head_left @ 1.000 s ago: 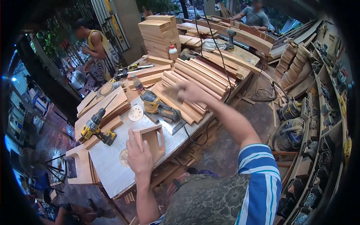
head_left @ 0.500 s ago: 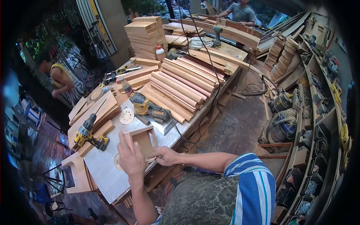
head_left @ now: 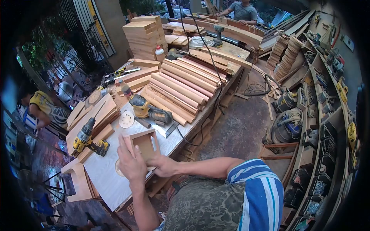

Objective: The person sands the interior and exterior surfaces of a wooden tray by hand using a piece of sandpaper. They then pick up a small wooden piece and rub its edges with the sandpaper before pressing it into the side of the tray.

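My left hand (head_left: 132,161) grips a small open wooden box (head_left: 145,145) by its left side, fingers stretched along the outer wall. The box is tilted above the near edge of the workbench, its hollow facing up. My right hand (head_left: 163,165) is closed at the box's lower right corner. A thin pale piece (head_left: 151,168), which looks like sandpaper, shows under its fingers; the rest is hidden. Beyond the box lie a sanding disc (head_left: 126,119) with holes and a yellow-black sander (head_left: 148,109). A second round disc (head_left: 118,168) lies partly behind my left hand.
A cordless drill (head_left: 90,138) rests on the left of the workbench (head_left: 104,184). Rounded wooden strips (head_left: 185,86) and stacked boards (head_left: 142,40) fill the far part. A black cord (head_left: 192,144) hangs over the right edge. Two other people are farther off, left and back.
My right hand has shifted slightly left and down against the box, and the pale piece has moved with it. The person at left has moved farther left and bent lower.
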